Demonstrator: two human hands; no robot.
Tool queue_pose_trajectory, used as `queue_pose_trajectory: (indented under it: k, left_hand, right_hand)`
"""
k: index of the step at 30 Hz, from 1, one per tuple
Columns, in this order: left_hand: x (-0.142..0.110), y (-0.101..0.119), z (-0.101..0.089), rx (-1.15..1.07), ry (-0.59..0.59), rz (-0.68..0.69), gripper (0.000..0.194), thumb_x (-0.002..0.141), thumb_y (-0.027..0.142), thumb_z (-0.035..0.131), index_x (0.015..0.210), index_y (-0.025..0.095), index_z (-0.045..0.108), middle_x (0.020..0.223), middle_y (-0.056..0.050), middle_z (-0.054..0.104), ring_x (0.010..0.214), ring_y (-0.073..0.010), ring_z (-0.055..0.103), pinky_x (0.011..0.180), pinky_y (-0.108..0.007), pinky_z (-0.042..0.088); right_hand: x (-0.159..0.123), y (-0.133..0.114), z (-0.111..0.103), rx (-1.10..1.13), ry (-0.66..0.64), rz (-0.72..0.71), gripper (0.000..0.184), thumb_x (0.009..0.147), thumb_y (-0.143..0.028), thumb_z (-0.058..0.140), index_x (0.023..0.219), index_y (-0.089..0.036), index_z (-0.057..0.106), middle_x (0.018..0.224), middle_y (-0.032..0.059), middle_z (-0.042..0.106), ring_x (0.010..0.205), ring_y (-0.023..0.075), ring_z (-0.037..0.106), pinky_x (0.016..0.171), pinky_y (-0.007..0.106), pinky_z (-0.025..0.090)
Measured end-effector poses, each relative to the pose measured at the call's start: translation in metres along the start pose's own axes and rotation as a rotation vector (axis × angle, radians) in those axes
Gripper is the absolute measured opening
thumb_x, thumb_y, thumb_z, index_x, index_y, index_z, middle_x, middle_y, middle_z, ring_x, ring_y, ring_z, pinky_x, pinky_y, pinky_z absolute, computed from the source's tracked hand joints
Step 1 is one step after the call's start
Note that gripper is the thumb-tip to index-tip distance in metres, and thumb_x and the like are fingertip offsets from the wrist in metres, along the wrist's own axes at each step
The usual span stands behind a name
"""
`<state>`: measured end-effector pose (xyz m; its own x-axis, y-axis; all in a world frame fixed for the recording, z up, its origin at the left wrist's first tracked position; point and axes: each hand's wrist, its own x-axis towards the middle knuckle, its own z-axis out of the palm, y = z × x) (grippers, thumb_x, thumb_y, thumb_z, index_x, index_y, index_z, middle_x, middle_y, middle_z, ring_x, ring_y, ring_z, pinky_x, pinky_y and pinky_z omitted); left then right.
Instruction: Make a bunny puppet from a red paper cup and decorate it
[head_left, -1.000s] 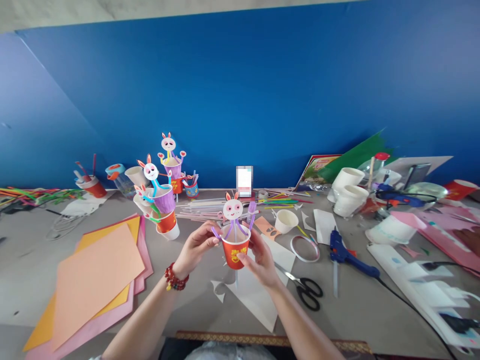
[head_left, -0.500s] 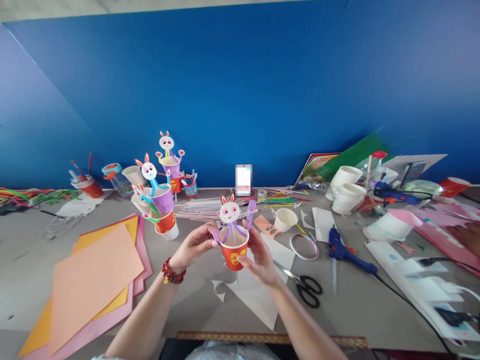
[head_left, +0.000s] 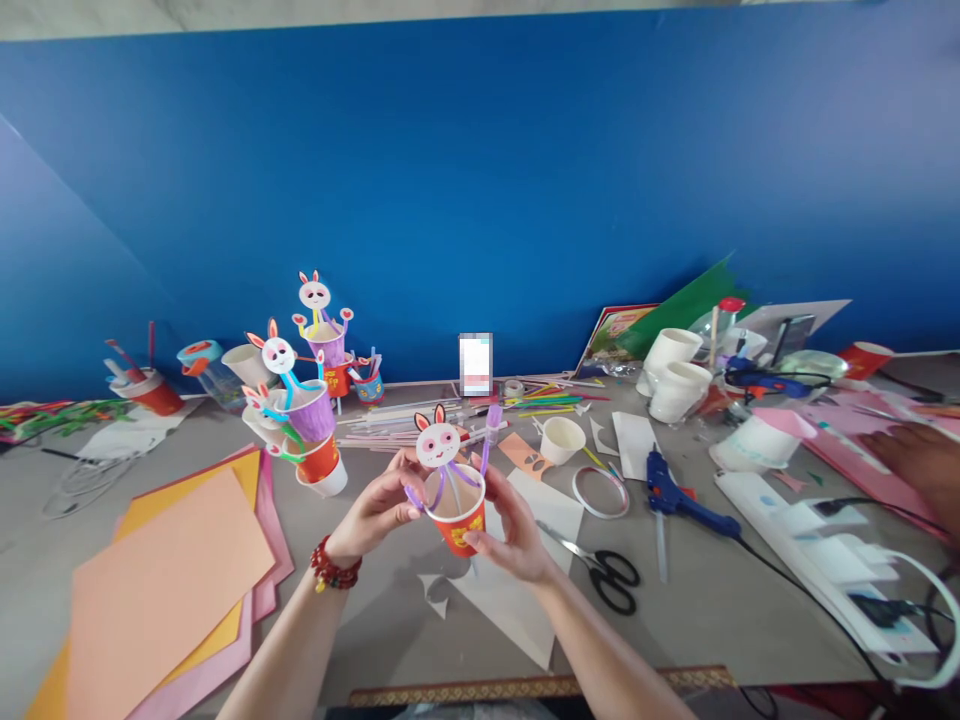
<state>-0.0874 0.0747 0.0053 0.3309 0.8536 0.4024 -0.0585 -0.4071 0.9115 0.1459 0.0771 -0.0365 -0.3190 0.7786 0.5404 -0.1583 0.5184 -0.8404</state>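
A red paper cup [head_left: 459, 538] with yellow lettering is tilted slightly in front of me. My right hand [head_left: 517, 525] wraps its right side, thumb on the front. Out of the cup stands a white paper rabbit face [head_left: 438, 446] with pink-lined ears, and purple pipe cleaners rise beside it. My left hand [head_left: 386, 502] pinches the end of the left purple pipe cleaner [head_left: 414, 497] at the rim. The right pipe cleaner stands up with a folded purple tip [head_left: 493, 420]. A pale straw shows below the cup.
Finished rabbit cups [head_left: 307, 410] stand at left, behind coloured paper sheets [head_left: 172, 570]. Black-handled scissors [head_left: 613, 580], a tape roll [head_left: 600, 492], a blue glue gun [head_left: 686, 505] and a white power strip [head_left: 817, 560] lie right. Another person's hand [head_left: 911, 455] is at the right edge.
The view has swung a little to the right. The cup tilts more, its inside showing more, and the rabbit face leans further left. Both hands keep their hold.
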Motion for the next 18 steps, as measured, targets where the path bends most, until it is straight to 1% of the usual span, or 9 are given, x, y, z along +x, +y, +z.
queue_pose_trajectory:
  k: [3,6,9,13,18]
  left_hand:
    - [0.001,0.003,0.001,-0.002,0.008,-0.025,0.021,0.083,0.041,0.072,0.082,0.020,0.072,0.101,-0.012,0.059,0.105,-0.0289,0.054,0.091,-0.042,0.046]
    - [0.001,0.005,0.002,0.020,0.007,-0.027,0.024,0.083,0.044,0.072,0.079,0.020,0.072,0.090,-0.010,0.061,0.099,-0.0272,0.054,0.086,-0.038,0.047]
    - [0.002,0.005,0.003,0.040,0.012,-0.018,0.028,0.082,0.047,0.072,0.076,0.020,0.072,0.084,-0.009,0.061,0.095,-0.0266,0.053,0.083,-0.037,0.046]
    - [0.001,0.003,0.002,0.030,0.013,-0.007,0.025,0.082,0.044,0.074,0.077,0.020,0.072,0.086,-0.009,0.062,0.095,-0.0257,0.052,0.085,-0.037,0.044]
    - [-0.003,-0.007,-0.001,-0.050,-0.003,-0.025,0.019,0.082,0.038,0.074,0.082,0.020,0.073,0.094,-0.010,0.060,0.106,-0.0272,0.049,0.096,-0.040,0.041]
  right_hand:
    - [-0.002,0.002,-0.002,-0.056,-0.014,-0.041,0.074,0.085,-0.037,0.071,0.151,-0.032,0.038,0.149,0.0113,0.050,0.128,0.0328,0.056,0.101,0.047,0.052]
    - [-0.004,0.005,-0.003,-0.099,-0.005,-0.098,0.076,0.085,-0.033,0.072,0.152,-0.036,0.036,0.154,0.0092,0.045,0.132,0.0332,0.052,0.102,0.049,0.051]
    - [-0.005,0.007,-0.003,-0.116,-0.007,-0.107,0.079,0.084,-0.032,0.072,0.153,-0.037,0.034,0.154,0.0087,0.045,0.133,0.0334,0.051,0.103,0.050,0.050]
    - [-0.004,0.006,-0.003,-0.086,-0.028,-0.062,0.078,0.085,-0.036,0.071,0.154,-0.034,0.033,0.152,0.0110,0.046,0.133,0.0343,0.052,0.102,0.049,0.050]
    - [-0.003,0.003,-0.003,-0.027,-0.057,-0.014,0.077,0.087,-0.044,0.070,0.154,-0.032,0.034,0.150,0.0120,0.048,0.129,0.0333,0.054,0.102,0.047,0.050]
